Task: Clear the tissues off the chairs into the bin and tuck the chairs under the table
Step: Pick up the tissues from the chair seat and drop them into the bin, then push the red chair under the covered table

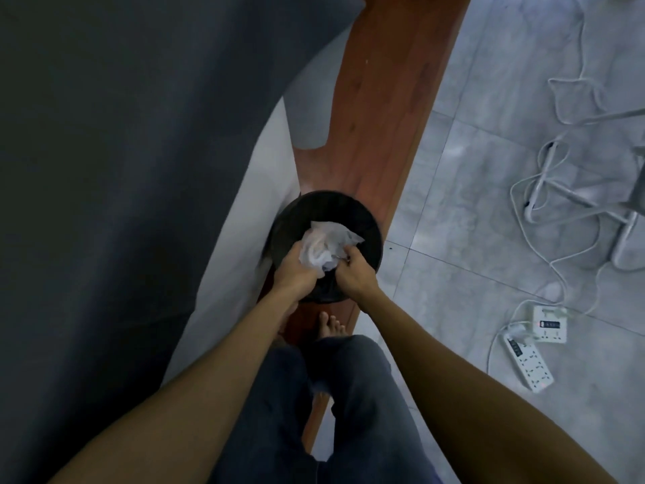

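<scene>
A round black bin (363, 218) stands on a reddish wooden strip of floor below me. Crumpled white tissues (326, 248) hang over its opening. My left hand (296, 272) grips the tissues from the left. My right hand (354, 277) pinches their right side with its fingertips. Both hands are above the bin's near rim. No chair seat or table top is clearly visible; white metal legs (572, 197) show at the right edge.
A dark grey curtain (122, 169) fills the left side, with a white wall behind it. Grey tiles lie to the right, strewn with white cables (544, 260) and two power strips (530, 361). My bare foot (330, 326) stands just behind the bin.
</scene>
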The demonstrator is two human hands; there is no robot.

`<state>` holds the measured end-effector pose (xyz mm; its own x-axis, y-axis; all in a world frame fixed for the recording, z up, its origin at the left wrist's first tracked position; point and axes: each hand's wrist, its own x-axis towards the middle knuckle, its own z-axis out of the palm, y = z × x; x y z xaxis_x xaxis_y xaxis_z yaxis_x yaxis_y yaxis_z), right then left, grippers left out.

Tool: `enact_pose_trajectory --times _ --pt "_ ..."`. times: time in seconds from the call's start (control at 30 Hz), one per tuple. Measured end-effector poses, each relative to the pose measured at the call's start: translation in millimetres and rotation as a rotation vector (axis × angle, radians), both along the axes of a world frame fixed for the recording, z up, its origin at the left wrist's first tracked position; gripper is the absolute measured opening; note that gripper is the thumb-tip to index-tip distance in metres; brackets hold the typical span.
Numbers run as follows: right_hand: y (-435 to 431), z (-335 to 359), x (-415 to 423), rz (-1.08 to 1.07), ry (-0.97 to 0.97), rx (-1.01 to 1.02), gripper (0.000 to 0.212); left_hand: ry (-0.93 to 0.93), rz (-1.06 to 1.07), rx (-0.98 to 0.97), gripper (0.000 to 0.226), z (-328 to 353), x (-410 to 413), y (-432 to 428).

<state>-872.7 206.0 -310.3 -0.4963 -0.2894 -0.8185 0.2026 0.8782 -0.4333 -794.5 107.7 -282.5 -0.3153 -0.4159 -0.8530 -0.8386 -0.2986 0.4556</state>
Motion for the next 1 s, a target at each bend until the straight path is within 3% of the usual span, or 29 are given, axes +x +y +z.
enact_pose_trajectory --times 0.3,0.57,0.77,1.0 --pt "4.2 190.0 36.9 -0.003 0.052 -0.15 0.049 0.143 0.009 -0.042 0.055 217.3 37.8 3.1" --pt "-14.4 342.6 99.4 -0.017 0.169 -0.383 0.032 0.335 0.074 -0.206 0.053 343.3 112.0 -18.2" --pt "-37.4 410.5 202.4 -0.014 0.112 -0.554 0.02 0.412 0.262 -0.382 0.056 402.3 243.0 -38.3" --pt "-69.2 440.6 383.3 0.325 -0.006 -0.635 0.05 0.337 0.554 -0.514 0.048 437.4 455.2 -37.1"
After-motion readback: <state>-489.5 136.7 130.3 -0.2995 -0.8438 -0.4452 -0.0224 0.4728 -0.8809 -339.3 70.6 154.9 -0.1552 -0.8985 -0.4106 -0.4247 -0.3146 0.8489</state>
